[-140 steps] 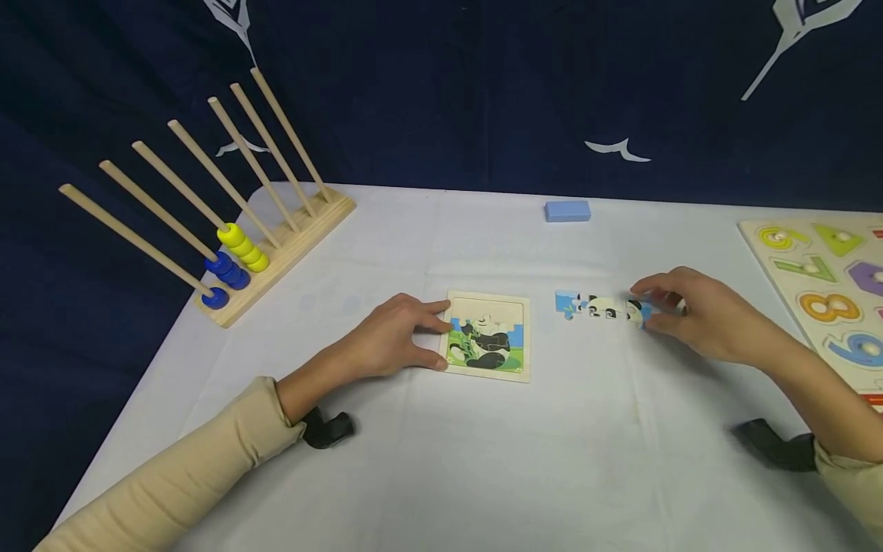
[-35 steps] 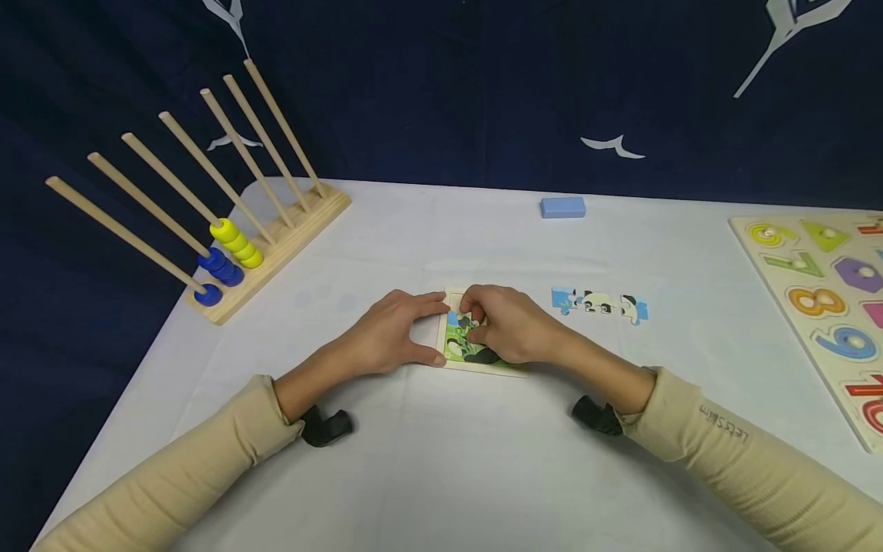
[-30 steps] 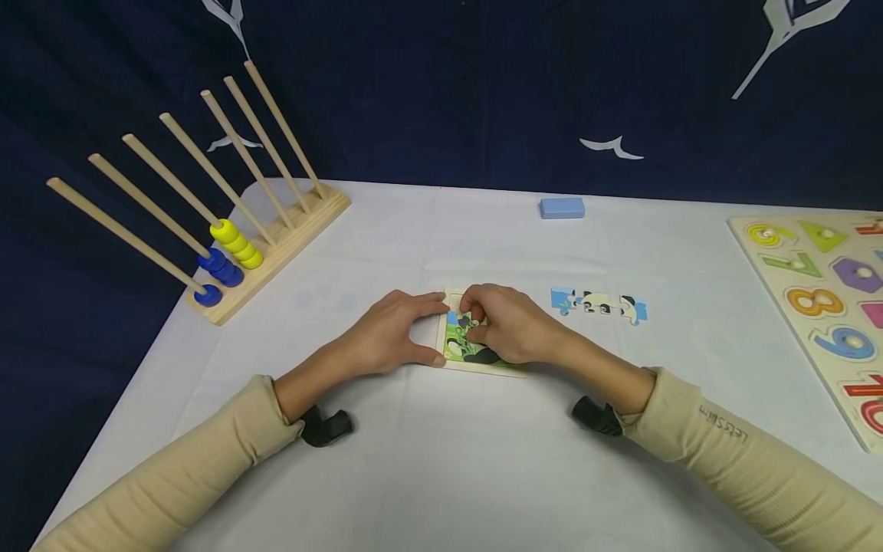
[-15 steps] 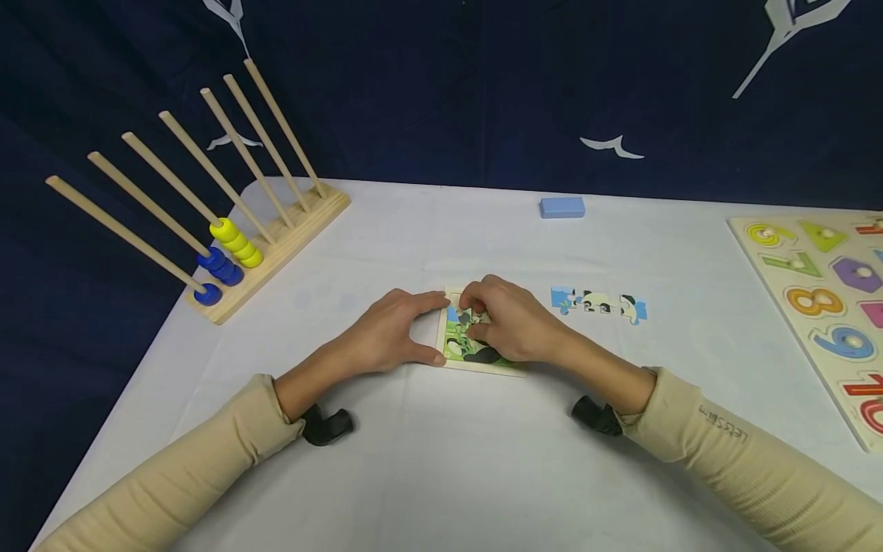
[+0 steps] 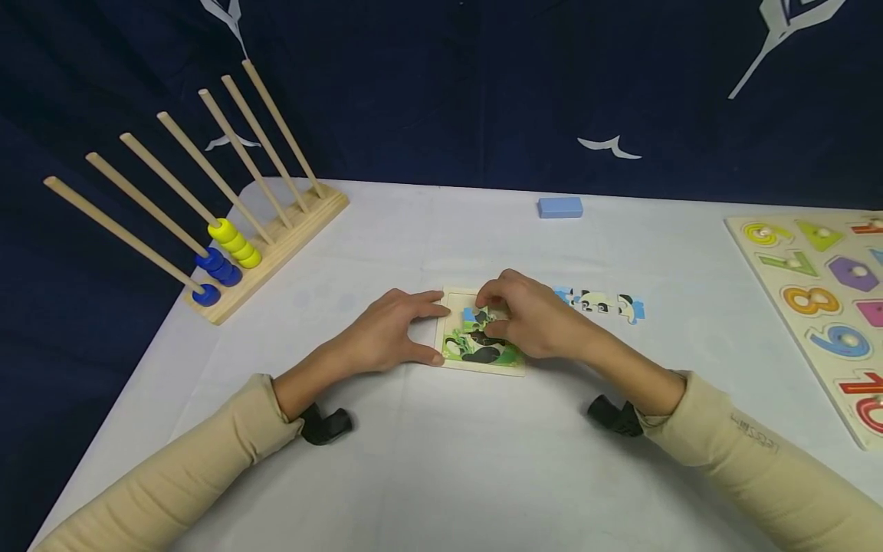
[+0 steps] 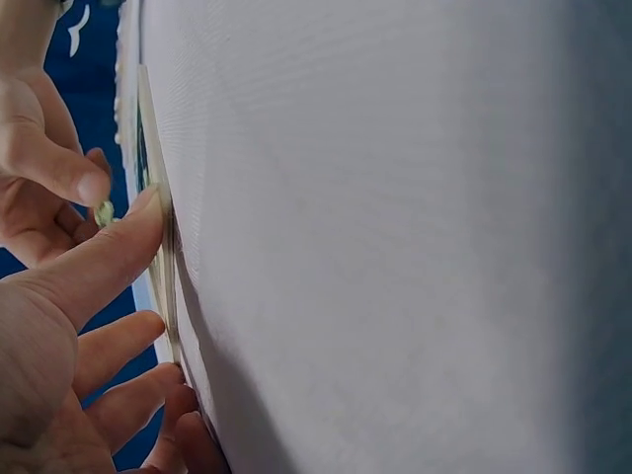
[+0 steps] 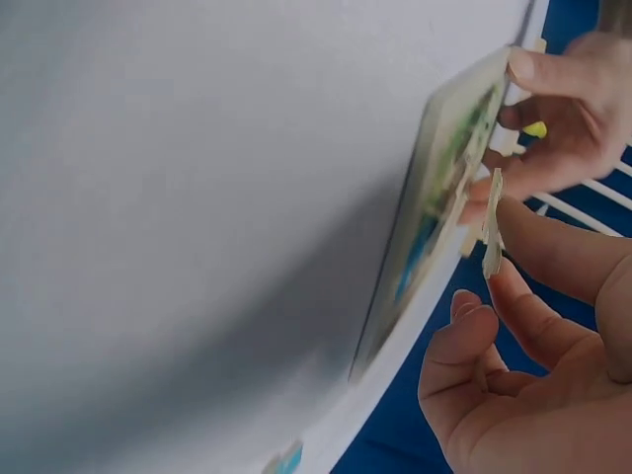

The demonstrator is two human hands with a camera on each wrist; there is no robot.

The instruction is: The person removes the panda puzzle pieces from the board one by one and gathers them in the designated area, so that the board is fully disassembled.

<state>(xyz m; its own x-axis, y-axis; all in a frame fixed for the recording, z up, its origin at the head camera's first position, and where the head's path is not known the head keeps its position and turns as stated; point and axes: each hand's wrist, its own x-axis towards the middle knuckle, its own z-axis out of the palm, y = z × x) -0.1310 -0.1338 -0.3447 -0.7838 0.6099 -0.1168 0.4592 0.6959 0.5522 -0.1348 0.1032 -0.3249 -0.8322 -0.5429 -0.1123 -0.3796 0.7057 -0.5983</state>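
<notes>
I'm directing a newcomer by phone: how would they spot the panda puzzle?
On the white table, find the left hand. Touching it is the panda puzzle, with the right hand over its right side. Unlike the bigger number board at far right, it is a small square with a green and black picture.

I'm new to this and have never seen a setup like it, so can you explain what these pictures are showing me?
There's no robot here, just a person working bare-handed. The wide picture is taken from the head, the two close ones from each wrist. The left hand touches the edge of a panda puzzle board, while the right hand pinches a puzzle piece just above it. Loose pieces lie to the board's right on a white-covered table. Around them are a bead stand, a blue block and a number-and-shape board.
</notes>
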